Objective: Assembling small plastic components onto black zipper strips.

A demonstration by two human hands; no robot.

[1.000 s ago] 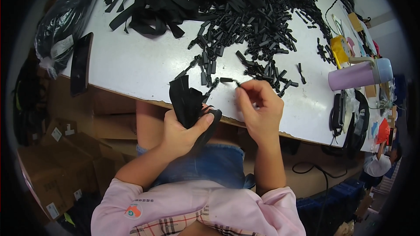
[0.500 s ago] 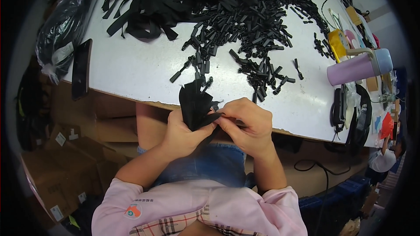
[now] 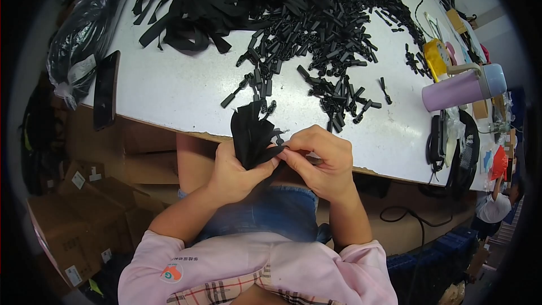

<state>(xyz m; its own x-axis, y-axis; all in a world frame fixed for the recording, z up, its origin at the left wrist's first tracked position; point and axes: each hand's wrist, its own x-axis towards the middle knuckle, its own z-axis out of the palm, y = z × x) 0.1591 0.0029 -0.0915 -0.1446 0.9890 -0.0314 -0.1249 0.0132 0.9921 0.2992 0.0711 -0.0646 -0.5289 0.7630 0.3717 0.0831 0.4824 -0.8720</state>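
At the table's front edge, my left hand (image 3: pixel 232 176) is closed around a bunch of black fabric strips (image 3: pixel 248 135), whose ends fan upward. My right hand (image 3: pixel 323 161) meets it just to the right, with thumb and forefinger pinching the end of one strip. A small dark piece shows under my right fingers; their grip hides most of it. Just beyond my hands lie loose black zipper pulls (image 3: pixel 339 99), slim tabs with small slider ends.
A heap of zipper pulls and a pile of black strips (image 3: pixel 192 22) cover the table's far side. At left are a phone (image 3: pixel 105 91) and a plastic-wrapped bundle (image 3: pixel 84 39). A lilac bottle (image 3: pixel 454 90) lies at right. Cardboard boxes (image 3: pixel 84 220) stand below left.
Both hands stay nearly in place. My right fingers have shifted slightly at the strip's end, and the dark piece under them shows more. The things on the table look the same.
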